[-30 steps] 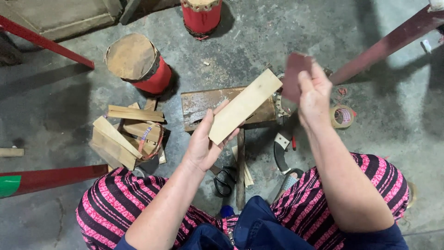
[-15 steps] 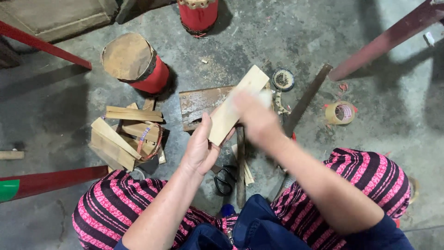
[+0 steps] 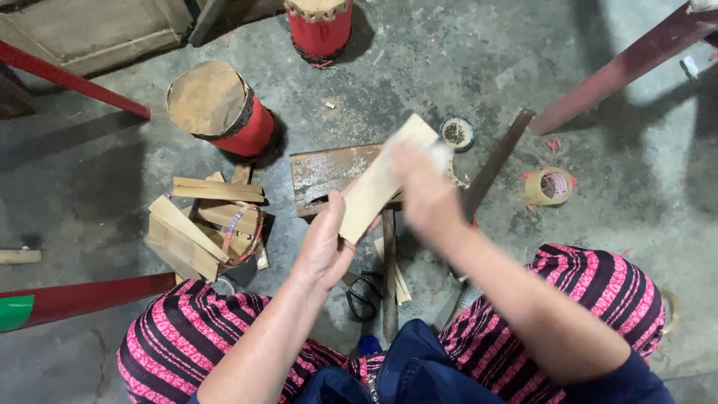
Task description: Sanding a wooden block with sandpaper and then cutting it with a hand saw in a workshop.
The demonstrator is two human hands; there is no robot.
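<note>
- Holding a pale wooden slat (image 3: 380,183) tilted above the floor (image 3: 419,67), over the small wooden bench (image 3: 329,170).
- Left hand (image 3: 325,247): fingers closed round the slat's lower end, likely to steady it.
- Right hand (image 3: 422,191): blurred on the upper face; finger spread cannot be told.
- Scissors (image 3: 364,293) lie below; slat pile (image 3: 206,224) and red drum (image 3: 221,108) sit left, tape roll (image 3: 548,185) right.

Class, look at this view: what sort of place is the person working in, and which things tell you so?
Probably a small drum-making workshop: a bare concrete floor, red drums, a pile of cut wooden slats, and scissors lying by the person's knees.
</note>
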